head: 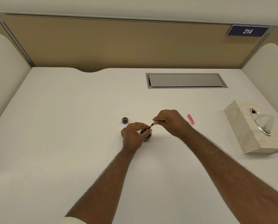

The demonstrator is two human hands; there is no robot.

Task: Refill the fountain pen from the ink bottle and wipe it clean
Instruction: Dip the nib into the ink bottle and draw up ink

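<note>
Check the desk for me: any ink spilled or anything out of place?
No spill visible. The ink bottle stands upright under both hands, its cap lies off to the left, and a pink pen part lies to the right.

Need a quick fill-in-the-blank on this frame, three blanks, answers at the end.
1. The bottle cap lies on the desk to the ____ of the ink bottle.
2. The pen is pinched by ____ hands over the bottle.
3. The sign on the partition reads ____.
4. The pink barrel lies between the right hand and the ____ box.

Answers: left; both; 214; tissue
</note>
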